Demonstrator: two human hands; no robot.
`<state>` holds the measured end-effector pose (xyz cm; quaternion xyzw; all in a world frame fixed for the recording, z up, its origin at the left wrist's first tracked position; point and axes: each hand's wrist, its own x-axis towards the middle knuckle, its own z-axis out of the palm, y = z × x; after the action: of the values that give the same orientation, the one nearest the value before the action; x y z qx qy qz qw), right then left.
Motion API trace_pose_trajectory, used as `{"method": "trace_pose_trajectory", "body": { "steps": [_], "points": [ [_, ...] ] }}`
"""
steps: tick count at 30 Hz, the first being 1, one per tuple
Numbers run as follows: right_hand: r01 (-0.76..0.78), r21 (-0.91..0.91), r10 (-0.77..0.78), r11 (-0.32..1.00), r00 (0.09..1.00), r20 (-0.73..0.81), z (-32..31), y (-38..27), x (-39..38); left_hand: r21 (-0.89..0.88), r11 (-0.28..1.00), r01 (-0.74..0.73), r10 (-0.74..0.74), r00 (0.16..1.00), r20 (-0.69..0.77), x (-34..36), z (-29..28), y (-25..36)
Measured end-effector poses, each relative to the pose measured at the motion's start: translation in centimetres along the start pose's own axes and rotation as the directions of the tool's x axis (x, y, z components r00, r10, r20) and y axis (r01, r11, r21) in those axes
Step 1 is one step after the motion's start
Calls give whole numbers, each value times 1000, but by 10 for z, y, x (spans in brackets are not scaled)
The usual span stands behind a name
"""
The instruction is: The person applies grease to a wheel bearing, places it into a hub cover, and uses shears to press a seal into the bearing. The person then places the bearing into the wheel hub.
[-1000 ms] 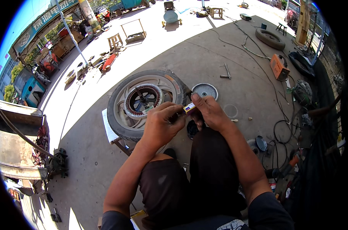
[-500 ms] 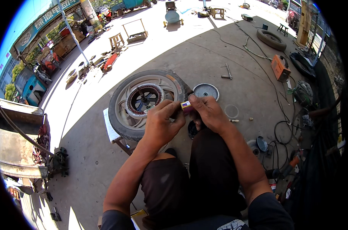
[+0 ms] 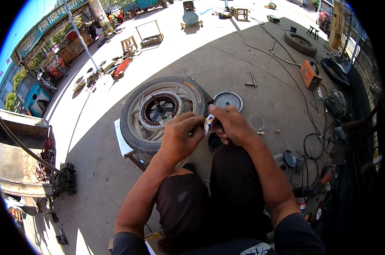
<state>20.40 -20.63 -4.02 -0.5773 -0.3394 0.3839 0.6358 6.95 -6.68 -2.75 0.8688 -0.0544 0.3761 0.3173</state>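
Observation:
My right hand grips a small yellow, white and purple box with its thumb along the top. My left hand has thumb and fingertips closed at the box's near left end. Beyond them a spoked wheel with a tyre lies flat, a ring of copper-coloured windings and a central shaft in its hub, on a low support with a pale top. A round metal cover lies to its right. A dark round part is partly hidden below my right hand.
A metal cart stands left. An orange machine, cables, a T-handled tool and a loose tyre lie on the right. Stools, a pole and assorted gear occupy the sunlit ground behind.
The small box has turned in my fingers, tipping from nearly sideways to a steeper angle. My right fingers have shifted under it. The wheel and surrounding things stay put.

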Motion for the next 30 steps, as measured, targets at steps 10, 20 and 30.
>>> {"method": "trace_pose_trajectory", "body": {
  "steps": [10,20,30],
  "points": [
    [-43,122,56,992,993,-107,6,-3,2,-124,976,181,-183,983,-10,4,3,19],
    [-88,201,83,976,996,33,-1,-4,-2,-548,709,444,-414,891,186,-3,3,-1],
    [578,-293,-634,761,572,-520,12,-3,-9,-747,9,665,-605,598,525,-9,13,-21]
  ]
}}
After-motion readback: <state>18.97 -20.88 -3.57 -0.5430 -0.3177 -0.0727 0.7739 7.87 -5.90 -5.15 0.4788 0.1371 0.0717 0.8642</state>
